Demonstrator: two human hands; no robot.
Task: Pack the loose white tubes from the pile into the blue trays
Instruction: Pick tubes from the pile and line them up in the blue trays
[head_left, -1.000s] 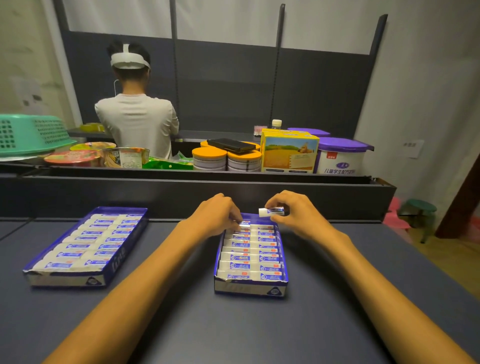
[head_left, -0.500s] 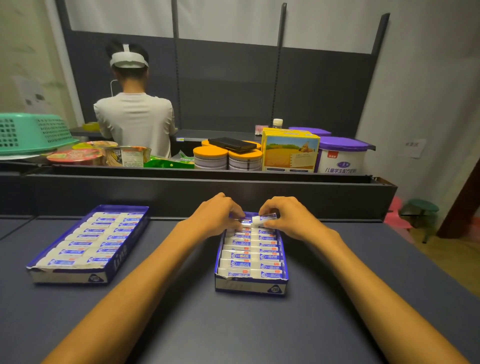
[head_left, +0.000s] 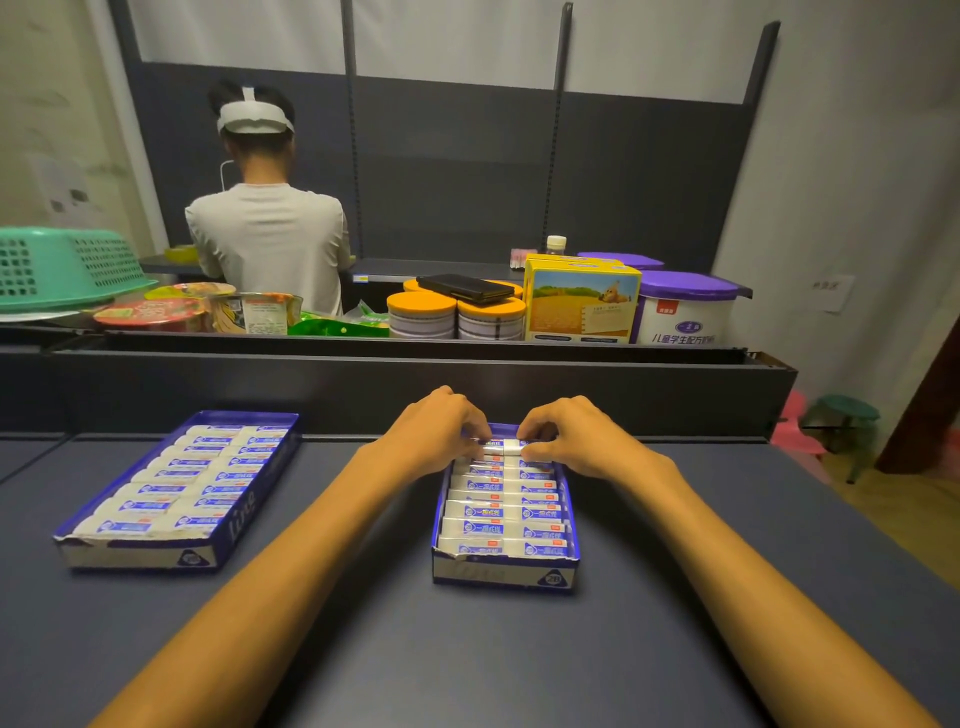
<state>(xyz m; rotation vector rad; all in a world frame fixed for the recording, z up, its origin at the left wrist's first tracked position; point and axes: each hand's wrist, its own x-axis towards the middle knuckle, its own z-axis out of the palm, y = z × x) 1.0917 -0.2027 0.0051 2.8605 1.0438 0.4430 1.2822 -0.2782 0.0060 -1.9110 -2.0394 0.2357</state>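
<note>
In the last second I brought the tube (head_left: 511, 445) down: a second ago my right hand (head_left: 576, 441) held it in the air above the far end of the centre tray (head_left: 504, 569), and now it lies low in the last row at that far end, in the middle of the frame. My right hand has its fingers curled over the right part of this tube and presses it into place; my left hand (head_left: 441, 434) is also curled, with fingertips on the tubes of the same far row, on the left side, and I judge that it keeps the neighbours steady. Whether the tube is fully seated I cannot tell, because both hands cover the row. For the task this means, in my judgement, that the centre tray is nearly complete: all the rows that I can see, from the near edge up to my hands, are filled with two tubes each. The left tray (head_left: 176, 558), in the lower left of the frame, is well apart from my hands and is also full of tubes in two columns. No loose pile is visible on the table (head_left: 363, 623) in this view, so I think very few tubes, if any, remain to pack.
</note>
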